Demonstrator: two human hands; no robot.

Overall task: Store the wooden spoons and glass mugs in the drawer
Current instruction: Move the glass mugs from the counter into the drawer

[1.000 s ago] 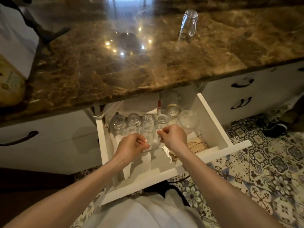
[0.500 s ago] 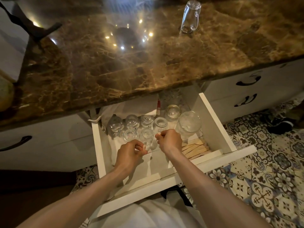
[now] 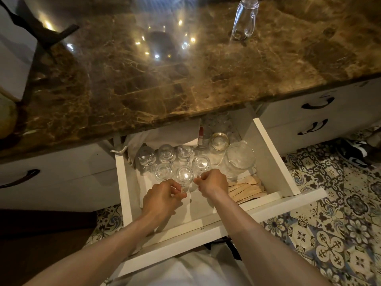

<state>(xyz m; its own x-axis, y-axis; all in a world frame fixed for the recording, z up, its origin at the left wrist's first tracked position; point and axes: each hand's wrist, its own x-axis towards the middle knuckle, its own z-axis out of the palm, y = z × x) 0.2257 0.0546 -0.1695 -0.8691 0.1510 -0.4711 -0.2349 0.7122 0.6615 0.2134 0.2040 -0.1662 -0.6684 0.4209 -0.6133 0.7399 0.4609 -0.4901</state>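
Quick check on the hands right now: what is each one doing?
Left hand: closed, pinching the handle of a glass mug in the drawer.
Right hand: closed, pinching the handle of the neighbouring glass mug.

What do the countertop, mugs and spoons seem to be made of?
The countertop: likely polished marble, brown with veins, reflecting lights. The mugs: clear glass, see-through with glints. The spoons: apparently pale bare wood, matte, flat.

Marble counter (image 3: pixel 206 79) bears 1 glass mug (image 3: pixel 244 19); drawer (image 3: pixel 270 157) holds mugs (image 3: pixel 165 154), wooden spoons (image 3: pixel 247 187).
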